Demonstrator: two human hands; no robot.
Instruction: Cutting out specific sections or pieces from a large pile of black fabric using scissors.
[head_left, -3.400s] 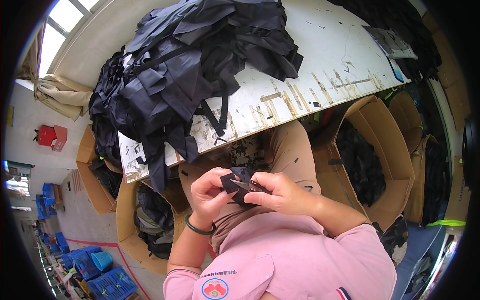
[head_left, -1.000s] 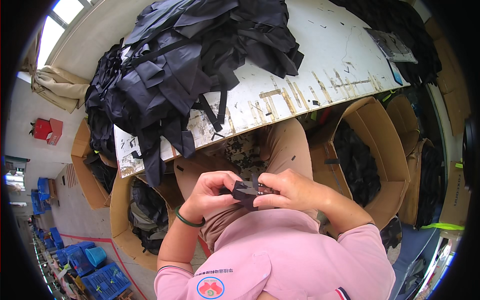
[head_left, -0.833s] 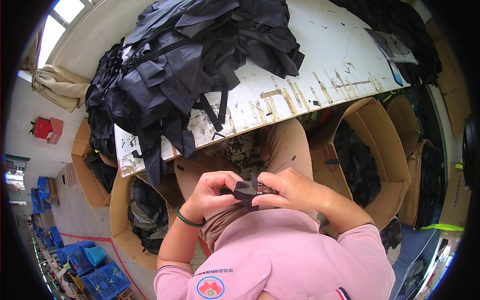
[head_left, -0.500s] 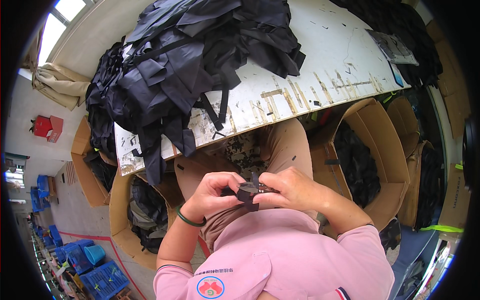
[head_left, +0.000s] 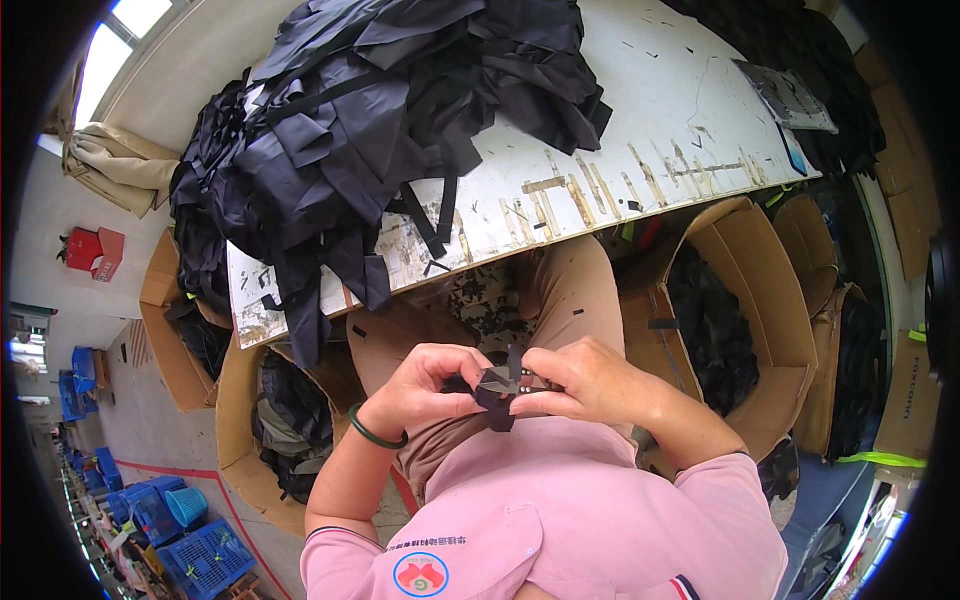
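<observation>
Pinching a small black fabric piece (head_left: 497,388) between them, the left hand (head_left: 425,385) and right hand (head_left: 585,380) grasp it over the lap, just below the tabletop (head_left: 640,130) edge; something small and metallic seems to sit at the fingertips, though it is too blurred to tell. A green bangle (head_left: 375,432) rings the left wrist. On the tabletop lies a heap of black fabric and straps (head_left: 390,130). Open cardboard boxes (head_left: 740,300) holding dark pieces stand to the right; a red box (head_left: 92,248) sits far left, blue crates (head_left: 190,545) at lower left.
</observation>
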